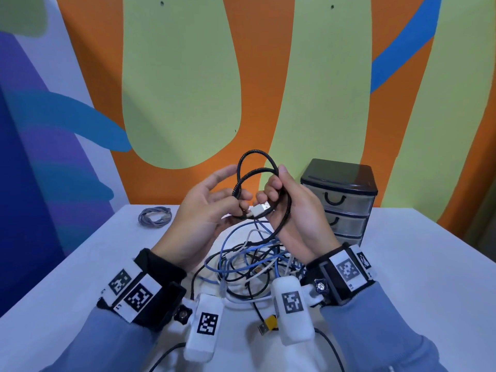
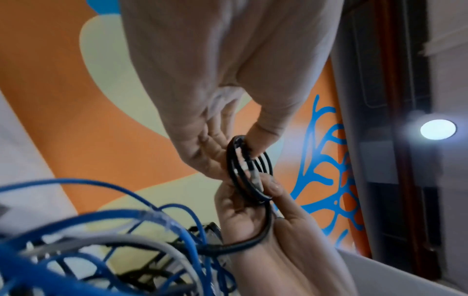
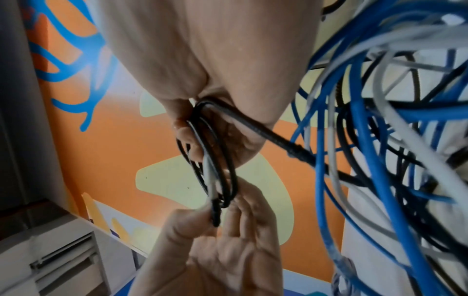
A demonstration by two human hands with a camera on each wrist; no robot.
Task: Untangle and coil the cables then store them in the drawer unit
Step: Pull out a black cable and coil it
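Note:
Both hands are raised over the table with a black braided cable (image 1: 257, 152) between them, wound into a few loops. My right hand (image 1: 273, 183) grips the loops, fingers curled round them, and the cable's white USB plug (image 1: 261, 209) lies by its fingertips. My left hand (image 1: 236, 186) pinches the same coil (image 2: 234, 170) from the other side. In the right wrist view the left hand's fingertips (image 3: 240, 200) and thumb hold a strand of the coil (image 3: 215, 152). The cable's free run drops from the right hand into the tangle (image 1: 255, 260) of blue, white and black cables.
A grey coiled cable (image 1: 155, 216) lies on the white table (image 1: 402, 264) at the back left. The black-topped drawer unit (image 1: 339, 202) stands at the back right, its drawers closed. A yellow USB plug (image 1: 268, 324) lies near the front edge.

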